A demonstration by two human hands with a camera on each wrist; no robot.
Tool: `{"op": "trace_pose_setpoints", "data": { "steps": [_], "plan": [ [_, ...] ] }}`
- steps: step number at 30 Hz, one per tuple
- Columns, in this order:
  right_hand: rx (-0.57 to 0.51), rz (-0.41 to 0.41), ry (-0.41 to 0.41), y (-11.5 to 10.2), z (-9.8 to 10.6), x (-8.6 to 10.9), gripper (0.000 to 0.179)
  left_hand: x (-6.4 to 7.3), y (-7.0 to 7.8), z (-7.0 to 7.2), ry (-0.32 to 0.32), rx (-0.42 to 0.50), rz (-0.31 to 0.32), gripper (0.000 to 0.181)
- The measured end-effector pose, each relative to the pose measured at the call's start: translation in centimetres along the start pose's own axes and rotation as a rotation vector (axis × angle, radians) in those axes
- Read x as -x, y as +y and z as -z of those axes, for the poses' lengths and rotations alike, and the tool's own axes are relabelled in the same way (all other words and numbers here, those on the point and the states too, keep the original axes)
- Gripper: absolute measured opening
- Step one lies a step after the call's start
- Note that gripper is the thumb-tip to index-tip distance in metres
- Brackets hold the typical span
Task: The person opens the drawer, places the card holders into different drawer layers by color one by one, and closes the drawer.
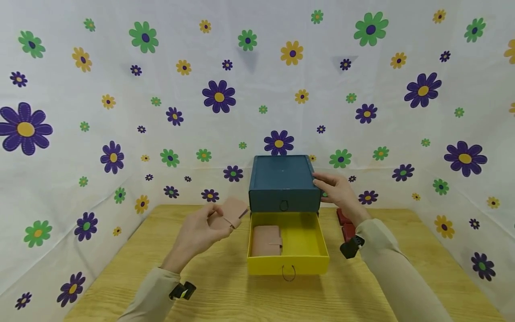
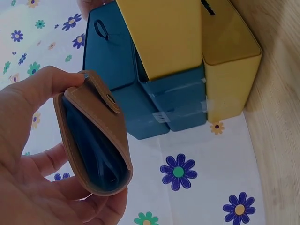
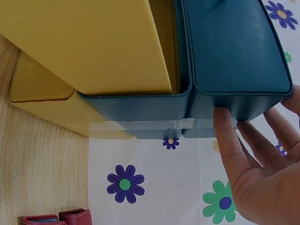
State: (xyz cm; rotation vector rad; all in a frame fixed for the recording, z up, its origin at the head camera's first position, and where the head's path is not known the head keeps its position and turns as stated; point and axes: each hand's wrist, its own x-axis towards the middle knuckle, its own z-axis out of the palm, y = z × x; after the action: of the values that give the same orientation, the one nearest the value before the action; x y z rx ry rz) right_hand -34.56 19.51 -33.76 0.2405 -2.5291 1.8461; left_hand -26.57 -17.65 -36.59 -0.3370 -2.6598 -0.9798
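Observation:
My left hand [image 1: 201, 226] pinches a pinkish-beige card wallet [image 1: 233, 210] between thumb and fingers, just left of the drawer unit. In the left wrist view, the wallet [image 2: 98, 136] has a snap strap and dark plastic sleeves showing at its end. A similar wallet [image 1: 265, 239] lies at the left inside a pulled-out yellow drawer [image 1: 287, 264]. Above that drawer is a blue drawer compartment [image 1: 283, 174] with a looped pull. My right hand [image 1: 339, 192] touches the right side of the blue compartment with extended fingers [image 3: 229, 140], holding nothing.
Red wallets [image 1: 348, 231] lie on the wooden table [image 1: 209, 286], right of the drawers, partly hidden by my right forearm. Another yellow drawer box [image 2: 232, 70] sits beneath the open one. A flower-print sheet [image 1: 181, 134] stands behind and at both sides.

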Motion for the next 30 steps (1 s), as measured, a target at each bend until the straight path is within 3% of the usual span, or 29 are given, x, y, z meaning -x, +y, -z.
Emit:
{"op": "trace_pose_setpoints", "data": {
  "steps": [6,17,23,30],
  "plan": [
    [0.005,-0.006,0.006,-0.1,0.2,0.0,0.049,0.0,1.4,-0.3,-0.034,0.017,-0.048,0.036],
    [0.011,-0.001,-0.001,-0.2,0.1,0.1,0.049,0.0,3.6,-1.6,-0.171,0.005,-0.035,0.036],
    [-0.001,-0.002,-0.001,-0.1,0.1,0.1,0.049,-0.1,5.1,-2.8,-0.213,0.011,-0.051,0.035],
    [0.004,-0.003,0.0,-0.1,-0.1,0.2,0.049,-0.1,6.8,-4.6,-0.253,-0.1,-0.087,0.034]
  ]
}}
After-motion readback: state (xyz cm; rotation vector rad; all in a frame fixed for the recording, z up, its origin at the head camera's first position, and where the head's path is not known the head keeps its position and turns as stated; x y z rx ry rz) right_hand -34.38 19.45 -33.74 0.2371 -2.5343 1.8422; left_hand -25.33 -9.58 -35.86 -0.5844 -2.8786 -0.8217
